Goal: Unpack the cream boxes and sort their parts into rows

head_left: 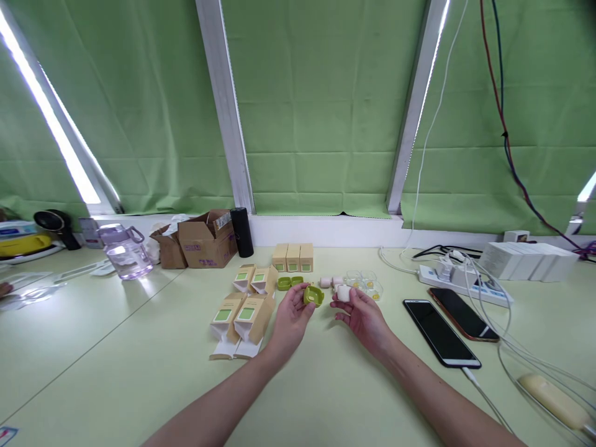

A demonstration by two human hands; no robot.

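My left hand is closed on a small olive-green cup-shaped case, its hollow side facing me. Between the fingers of my right hand is a small white rounded piece, close to the green case but apart from it. Just behind my hands lie two more green cases and pale pink cylindrical pieces. A clear plastic tray with round cups and yellow spots is partly hidden behind my right hand. Left of my left hand lie several opened kraft boxes with green labels.
Closed kraft boxes stand at the back. Two phones lie right of my right forearm, near a power strip, loose cables and white boxes. A purple bottle, a carton and a black cylinder stand back left.
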